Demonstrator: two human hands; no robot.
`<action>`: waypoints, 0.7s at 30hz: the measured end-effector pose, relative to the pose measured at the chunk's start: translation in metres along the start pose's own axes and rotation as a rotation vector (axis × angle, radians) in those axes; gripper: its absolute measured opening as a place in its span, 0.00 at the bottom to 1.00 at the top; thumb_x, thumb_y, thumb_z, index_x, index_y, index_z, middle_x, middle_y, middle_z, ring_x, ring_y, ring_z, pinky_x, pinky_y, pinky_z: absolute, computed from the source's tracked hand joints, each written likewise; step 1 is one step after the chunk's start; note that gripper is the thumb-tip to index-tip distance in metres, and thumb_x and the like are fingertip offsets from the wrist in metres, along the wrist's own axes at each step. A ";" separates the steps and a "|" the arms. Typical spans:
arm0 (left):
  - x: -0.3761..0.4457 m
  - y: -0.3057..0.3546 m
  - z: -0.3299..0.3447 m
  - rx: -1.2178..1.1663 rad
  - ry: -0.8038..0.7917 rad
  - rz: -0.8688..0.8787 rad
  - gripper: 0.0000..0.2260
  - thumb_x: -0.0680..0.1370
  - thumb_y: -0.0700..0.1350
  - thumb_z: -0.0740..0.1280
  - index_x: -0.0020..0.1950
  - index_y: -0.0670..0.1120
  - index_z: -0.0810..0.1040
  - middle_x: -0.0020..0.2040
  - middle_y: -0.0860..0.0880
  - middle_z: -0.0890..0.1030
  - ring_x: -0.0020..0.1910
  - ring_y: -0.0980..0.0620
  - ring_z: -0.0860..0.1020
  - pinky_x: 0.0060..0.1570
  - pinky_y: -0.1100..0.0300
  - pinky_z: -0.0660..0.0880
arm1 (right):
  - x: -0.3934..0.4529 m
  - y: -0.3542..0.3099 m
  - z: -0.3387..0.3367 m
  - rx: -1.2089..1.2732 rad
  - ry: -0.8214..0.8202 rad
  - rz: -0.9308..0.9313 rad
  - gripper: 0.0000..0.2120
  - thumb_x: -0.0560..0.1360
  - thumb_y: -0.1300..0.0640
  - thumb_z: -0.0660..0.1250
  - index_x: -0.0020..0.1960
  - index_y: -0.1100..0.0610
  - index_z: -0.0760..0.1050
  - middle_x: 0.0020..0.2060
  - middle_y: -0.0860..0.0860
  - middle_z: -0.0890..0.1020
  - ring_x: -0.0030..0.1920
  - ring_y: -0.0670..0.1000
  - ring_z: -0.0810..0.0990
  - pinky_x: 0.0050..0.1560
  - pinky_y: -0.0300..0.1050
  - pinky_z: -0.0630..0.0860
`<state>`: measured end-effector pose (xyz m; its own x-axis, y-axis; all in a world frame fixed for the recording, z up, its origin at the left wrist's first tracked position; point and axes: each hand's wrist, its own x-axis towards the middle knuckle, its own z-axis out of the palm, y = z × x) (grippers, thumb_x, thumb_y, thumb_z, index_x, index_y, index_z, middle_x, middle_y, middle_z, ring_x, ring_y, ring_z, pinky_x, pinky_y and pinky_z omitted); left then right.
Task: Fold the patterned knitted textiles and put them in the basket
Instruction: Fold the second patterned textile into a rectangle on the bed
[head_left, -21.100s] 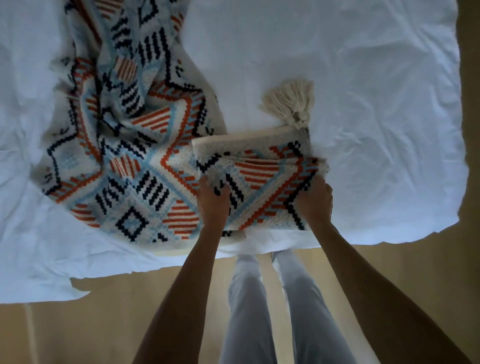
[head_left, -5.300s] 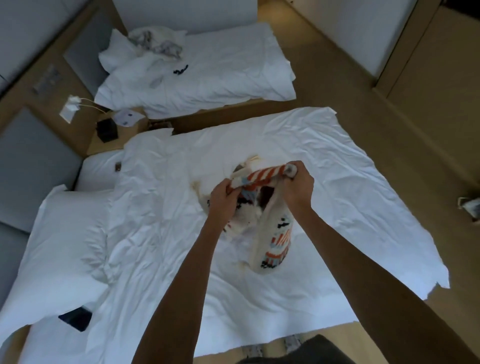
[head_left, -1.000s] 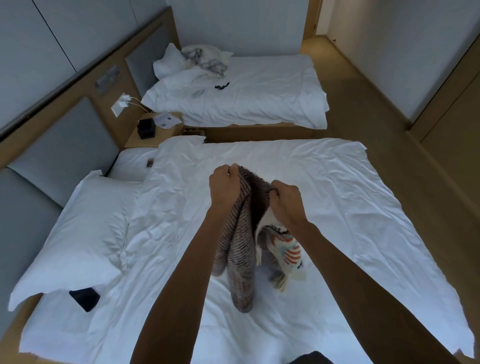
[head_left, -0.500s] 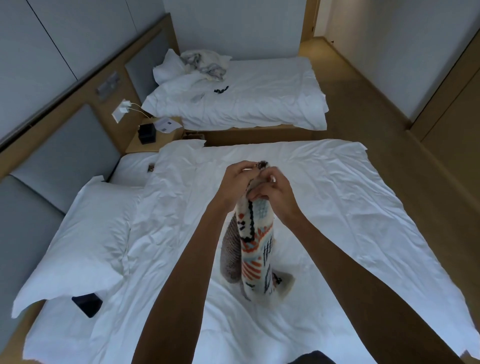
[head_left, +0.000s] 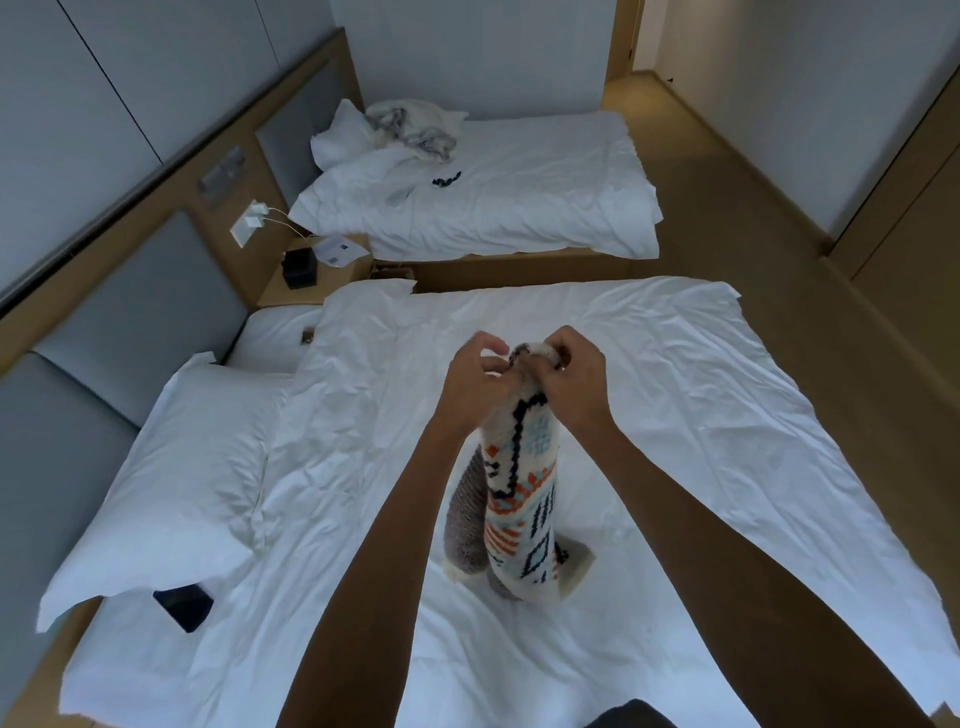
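Knitted fabric in cream with black, orange and pale blue geometric motifs forms the patterned textile, which hangs in a bunched column above the near bed, its lower end resting on the white sheet. You hold its top edge with both hands: your left hand has fingers curled round the upper fold, and your right hand pinches the same edge just beside it, the two hands nearly touching. A grey-brown ribbed face of the textile shows on the left side of the column; you cannot tell whether this is the reverse of the same piece or a second piece. No brand, label or legible writing is visible on the textile. A white card on the nightstand carries small print too fine to read, next to a black box. A dark flat object lies partly tucked under the pillow and cannot be identified. The far bed carries crumpled grey-white fabric and a small black item, both too distant to make out. A dark shape at the bottom edge is cut off by the frame.
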<state>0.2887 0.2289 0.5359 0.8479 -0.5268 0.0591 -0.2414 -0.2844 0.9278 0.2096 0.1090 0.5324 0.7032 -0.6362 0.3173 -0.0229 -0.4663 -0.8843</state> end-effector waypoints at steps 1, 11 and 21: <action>-0.001 -0.003 0.002 0.080 -0.059 -0.035 0.08 0.71 0.41 0.73 0.46 0.44 0.76 0.35 0.52 0.79 0.34 0.54 0.78 0.34 0.58 0.76 | -0.001 -0.002 -0.001 -0.001 0.022 -0.005 0.13 0.73 0.62 0.72 0.37 0.59 0.68 0.30 0.51 0.71 0.30 0.43 0.67 0.32 0.31 0.66; -0.003 -0.036 0.016 0.323 -0.478 -0.090 0.14 0.73 0.45 0.74 0.57 0.43 0.81 0.53 0.46 0.84 0.53 0.46 0.82 0.52 0.53 0.79 | 0.009 -0.008 -0.032 0.100 0.375 0.002 0.08 0.73 0.66 0.66 0.40 0.59 0.68 0.32 0.47 0.70 0.32 0.41 0.68 0.34 0.31 0.66; 0.008 -0.004 0.041 0.048 0.066 -0.125 0.12 0.77 0.48 0.67 0.56 0.42 0.77 0.52 0.44 0.82 0.52 0.45 0.81 0.53 0.45 0.80 | 0.006 0.001 -0.038 -0.231 0.252 0.025 0.11 0.74 0.56 0.70 0.42 0.55 0.67 0.29 0.50 0.73 0.29 0.50 0.72 0.34 0.52 0.75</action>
<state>0.2774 0.1929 0.5172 0.9017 -0.4314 -0.0301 -0.1531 -0.3835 0.9108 0.1865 0.0815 0.5466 0.5037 -0.7677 0.3963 -0.2190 -0.5572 -0.8010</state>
